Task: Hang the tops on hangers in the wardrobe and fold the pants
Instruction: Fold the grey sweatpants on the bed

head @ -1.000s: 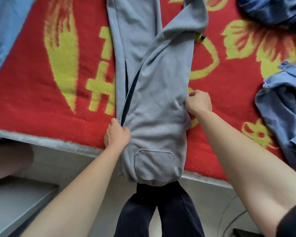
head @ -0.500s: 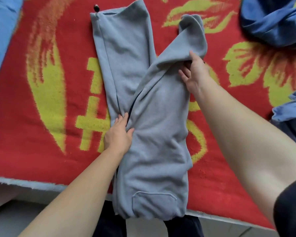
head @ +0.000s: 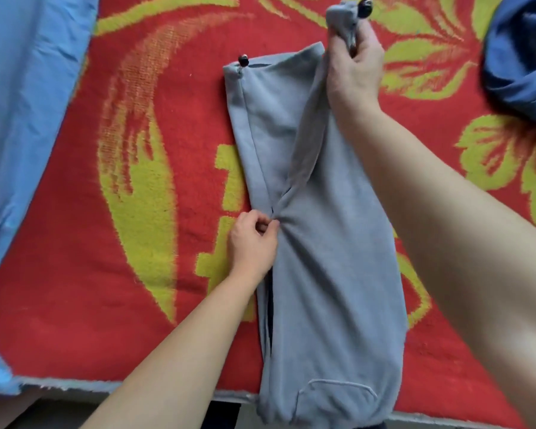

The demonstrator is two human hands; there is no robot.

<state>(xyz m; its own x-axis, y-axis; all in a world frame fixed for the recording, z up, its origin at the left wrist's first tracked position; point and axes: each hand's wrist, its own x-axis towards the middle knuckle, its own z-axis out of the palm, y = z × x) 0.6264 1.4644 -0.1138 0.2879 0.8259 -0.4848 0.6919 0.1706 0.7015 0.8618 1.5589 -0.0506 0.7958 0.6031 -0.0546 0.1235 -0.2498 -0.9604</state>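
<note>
Hanging a little over the near edge of the bed at six o'clock, the grey pants (head: 322,274) lay lengthwise on the red blanket (head: 136,289), the seat pocket (head: 331,397) nearest and the legs running away toward twelve; from where I stood the waist end looked already doubled, one half upon the other. Further up, at about nine o'clock of the garment's middle, the left hand (head: 252,239) pinched the cloth just where the two legs parted, thumb and fingertips closed on a small gather. Beyond that, one leg lay flat on the blanket, its cuff toggle (head: 243,61) at eleven; the other leg was raised off the bed, its cuff bunched in the clenched grasp of the right hand (head: 353,66) at one o'clock. To my mind the step was laying that raised leg over the flat one; doing it well would mean holding the pinch firm so the fork did not drag, drawing the leg taut, bringing cuff to cuff and outer seam to outer seam, then smoothing before any crosswise fold. Farthest off, a light blue garment (head: 28,119) lay along the nine o'clock side and a dark blue garment (head: 520,57) was heaped at two o'clock, both apart from the pants.
</note>
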